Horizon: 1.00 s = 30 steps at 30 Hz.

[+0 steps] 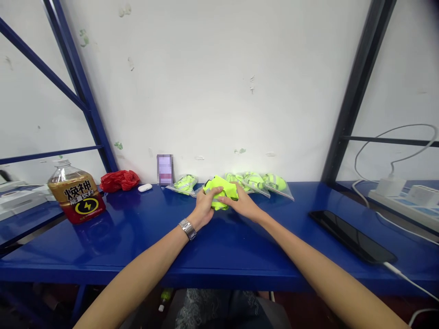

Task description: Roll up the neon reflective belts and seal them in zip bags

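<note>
Both hands grip a bunched neon-yellow reflective vest [221, 185] above the middle of the blue table [240, 251]. My left hand [205, 205], with a metal watch on its wrist, is closed on the vest's left side. My right hand [244, 204] is closed on its right side, thumb across the front. Behind the hands, along the wall, lie several clear plastic bags with folded neon-yellow vests: one bag [185, 183] to the left, and others to the right, the outermost a bag [276, 183]. Part of the row is hidden by the held vest.
A large drink bottle [77, 192] stands at the left, near a red plastic bag [120, 180] and a small white case [145, 188]. A phone [165, 170] leans on the wall. A black phone [353, 235] with a cable lies right, before a power strip [408, 201].
</note>
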### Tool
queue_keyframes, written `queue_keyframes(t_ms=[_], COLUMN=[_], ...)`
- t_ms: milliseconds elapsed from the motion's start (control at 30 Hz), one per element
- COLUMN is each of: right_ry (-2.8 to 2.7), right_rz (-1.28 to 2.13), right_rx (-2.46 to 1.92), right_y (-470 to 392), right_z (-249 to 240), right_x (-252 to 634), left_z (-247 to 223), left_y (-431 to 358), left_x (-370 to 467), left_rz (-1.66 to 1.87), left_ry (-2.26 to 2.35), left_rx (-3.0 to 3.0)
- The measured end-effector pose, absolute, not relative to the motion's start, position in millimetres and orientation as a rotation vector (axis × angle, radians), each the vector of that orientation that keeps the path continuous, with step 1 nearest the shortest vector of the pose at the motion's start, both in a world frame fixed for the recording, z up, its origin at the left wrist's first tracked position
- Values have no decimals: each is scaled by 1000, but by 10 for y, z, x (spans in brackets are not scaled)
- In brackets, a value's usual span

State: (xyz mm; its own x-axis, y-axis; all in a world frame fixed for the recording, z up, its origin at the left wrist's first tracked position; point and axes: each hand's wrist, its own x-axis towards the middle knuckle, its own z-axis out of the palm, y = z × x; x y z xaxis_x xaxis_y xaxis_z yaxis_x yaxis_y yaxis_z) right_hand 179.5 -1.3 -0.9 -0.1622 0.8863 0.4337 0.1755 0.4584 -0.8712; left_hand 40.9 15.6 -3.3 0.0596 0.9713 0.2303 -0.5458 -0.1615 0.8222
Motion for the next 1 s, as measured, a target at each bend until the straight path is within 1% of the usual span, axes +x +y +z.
queue_keyframes(t_ms=[100, 133, 200, 367, 567, 667, 833, 867, 933, 1000], right_ry=[-1468, -1418, -1374, -1383, -1266, -1253, -1190, -1186, -1190, -1185], right_rz=[1300, 1376, 1421, 1342, 1263, 1203, 1080, 1069, 1065, 1074], right_rx=[-768, -744, -714, -633, -602, -704, -984, -1023, -1066, -1069], right_y=[-6, -14, -37, -78, -30, 1, 51, 60, 74, 78], right_z=[-110, -133, -157, -160, -192, -171, -114, -112, -109, -98], right_x=[1786, 1780, 1766, 1710, 1677, 1738, 1901, 1927, 1962, 1978], left_z=[-73, -79, -82, -65, -103, -102, -81, -94, -141, -192], left_y=[142, 131, 109, 86, 96, 191, 503, 554, 611, 596], left_x=[395, 398, 413, 438, 446, 369, -63, -152, -273, -288], left_rz=[1464, 1455, 1445, 1478, 1383, 1321, 1387, 1330, 1076, 835], left_ry=[603, 606, 614, 643, 560, 612, 1150, 1268, 1462, 1532], left_rx=[1031, 1048, 1054, 1012, 1100, 1395, 2263, 2400, 2577, 2641])
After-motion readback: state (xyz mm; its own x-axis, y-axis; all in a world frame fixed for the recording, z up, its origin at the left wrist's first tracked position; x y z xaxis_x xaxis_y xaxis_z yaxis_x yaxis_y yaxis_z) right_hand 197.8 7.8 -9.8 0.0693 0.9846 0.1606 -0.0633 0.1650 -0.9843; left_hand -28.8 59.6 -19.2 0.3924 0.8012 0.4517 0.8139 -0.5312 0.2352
